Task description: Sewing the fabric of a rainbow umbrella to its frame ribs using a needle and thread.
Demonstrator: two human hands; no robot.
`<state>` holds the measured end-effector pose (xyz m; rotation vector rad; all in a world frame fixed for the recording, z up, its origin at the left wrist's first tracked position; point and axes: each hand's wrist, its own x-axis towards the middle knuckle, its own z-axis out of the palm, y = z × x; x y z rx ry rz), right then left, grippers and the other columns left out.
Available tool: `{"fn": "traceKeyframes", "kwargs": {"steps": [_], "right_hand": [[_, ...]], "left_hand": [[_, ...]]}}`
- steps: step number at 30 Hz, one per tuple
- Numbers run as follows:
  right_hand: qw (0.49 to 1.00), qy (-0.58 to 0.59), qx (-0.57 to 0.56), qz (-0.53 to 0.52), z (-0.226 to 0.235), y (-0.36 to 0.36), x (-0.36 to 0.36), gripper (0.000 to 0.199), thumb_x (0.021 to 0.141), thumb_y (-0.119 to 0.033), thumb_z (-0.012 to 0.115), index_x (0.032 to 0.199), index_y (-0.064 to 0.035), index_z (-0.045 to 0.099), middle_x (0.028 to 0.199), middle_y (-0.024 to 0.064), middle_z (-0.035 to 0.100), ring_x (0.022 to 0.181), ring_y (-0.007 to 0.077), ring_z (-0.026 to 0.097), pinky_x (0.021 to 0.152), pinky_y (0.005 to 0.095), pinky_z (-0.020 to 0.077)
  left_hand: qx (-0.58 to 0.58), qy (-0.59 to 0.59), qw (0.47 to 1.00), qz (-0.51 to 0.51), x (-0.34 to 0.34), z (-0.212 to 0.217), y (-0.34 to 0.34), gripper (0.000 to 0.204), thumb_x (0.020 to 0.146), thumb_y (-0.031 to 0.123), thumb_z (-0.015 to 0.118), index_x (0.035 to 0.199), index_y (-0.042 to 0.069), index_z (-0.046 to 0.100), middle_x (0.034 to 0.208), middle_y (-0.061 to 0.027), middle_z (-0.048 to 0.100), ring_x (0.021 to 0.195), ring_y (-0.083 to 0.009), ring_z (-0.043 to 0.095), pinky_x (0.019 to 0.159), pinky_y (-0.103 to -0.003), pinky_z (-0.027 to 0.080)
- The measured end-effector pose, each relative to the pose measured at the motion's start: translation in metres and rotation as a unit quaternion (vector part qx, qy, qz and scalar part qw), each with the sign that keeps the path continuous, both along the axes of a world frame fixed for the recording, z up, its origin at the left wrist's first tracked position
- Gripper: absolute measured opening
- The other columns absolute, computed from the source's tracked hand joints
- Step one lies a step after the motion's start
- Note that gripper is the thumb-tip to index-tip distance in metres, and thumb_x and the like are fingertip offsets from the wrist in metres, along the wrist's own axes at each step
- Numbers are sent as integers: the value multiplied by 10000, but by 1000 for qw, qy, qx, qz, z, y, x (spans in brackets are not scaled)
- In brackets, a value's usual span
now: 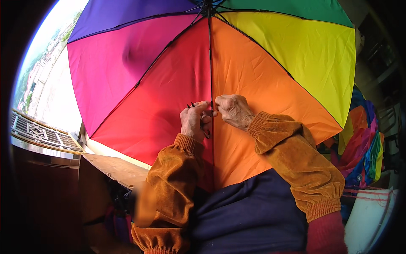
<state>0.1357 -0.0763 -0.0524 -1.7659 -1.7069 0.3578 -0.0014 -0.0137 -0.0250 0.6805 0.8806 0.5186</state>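
Observation:
An open rainbow umbrella point(245, 72) spreads across the view with its inner side toward me. Black ribs run out from its hub point(208, 5); one comes straight down between the red and orange panels. My left hand point(196, 120) is closed at the red side of that rib point(210, 67), its fingertips touching it. Tucked in the same hand is what looks like a pair of small dark scissors point(191, 105), two pointed tips showing above the fingers. My right hand point(234, 111) is closed in a pinch at the orange side, close to the rib. Whatever it pinches is too small to see.
More colourful folded cloth point(363, 144) is heaped at the right, above a white container point(368, 216) with red strings. A wooden board edge point(116, 169) lies at the left, below a metal railing point(40, 131) and bright window. Dark blue cloth point(249, 211) covers my lap.

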Motion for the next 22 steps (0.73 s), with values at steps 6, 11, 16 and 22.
{"fn": "traceKeyframes", "kwargs": {"steps": [6,11,16,22], "right_hand": [[998,17,57,-18,12,-1,-6,32,709,-54,568,706,-24,558,688,107,573,643,262,576,549,364,452],[986,128,76,-74,27,5,-5,151,792,-129,574,711,-2,571,585,70,520,543,177,535,477,310,412],[955,266,-69,-111,32,15,-11,264,842,-219,568,691,-3,571,480,12,443,433,104,449,400,265,359],[897,403,-134,-121,45,10,-19,279,846,-279,573,694,-50,619,464,3,491,369,84,413,330,229,318]], "left_hand": [[60,12,998,15,7,0,-4,82,859,112,506,856,30,509,607,-107,566,387,-55,351,326,-196,245],[95,27,993,59,12,-5,-8,115,878,141,489,799,68,452,567,-99,559,350,-61,349,301,-207,241],[103,46,987,111,12,-7,-10,139,885,168,481,798,83,414,535,-84,547,345,-62,351,298,-209,248],[71,-18,989,128,6,-7,-13,180,886,226,497,834,89,393,541,-95,557,336,-70,353,290,-211,246]]}}
